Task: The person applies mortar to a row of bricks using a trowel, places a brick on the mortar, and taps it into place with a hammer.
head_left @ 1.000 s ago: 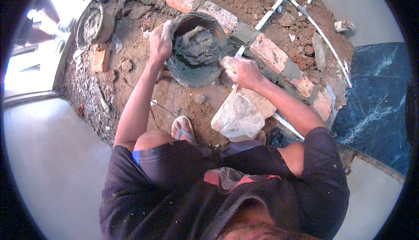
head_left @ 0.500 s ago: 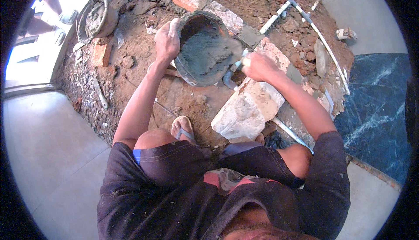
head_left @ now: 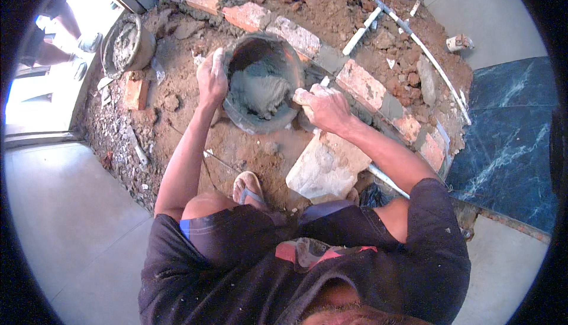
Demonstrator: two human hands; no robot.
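A round dark pan (head_left: 251, 125) of wet grey mortar (head_left: 263, 91) is tilted in front of me above the dirt. My left hand (head_left: 211, 76) is closed on its left rim, thumb on top. At the right rim my right hand (head_left: 322, 106) makes a fist around a trowel (head_left: 325, 81). Only the pale end of the handle shows clearly; the fist and the pan's edge mostly hide the blade. Just beyond the pan runs a row of mortared bricks (head_left: 294, 34). Below my right hand lies a big pale block (head_left: 325, 168).
A second mortar pan (head_left: 145, 47) and a loose brick (head_left: 135, 91) lie at the left, near another person's legs (head_left: 56, 59). White pipes (head_left: 414, 38) cross the rubble at the right. Beyond them is dark blue marbled flooring (head_left: 509, 141). My sandalled foot (head_left: 248, 188) rests on the dirt.
The pan and my left hand have shifted left and slightly nearer. My right hand has moved left and down with the trowel, and the mortar has been pushed into a mound.
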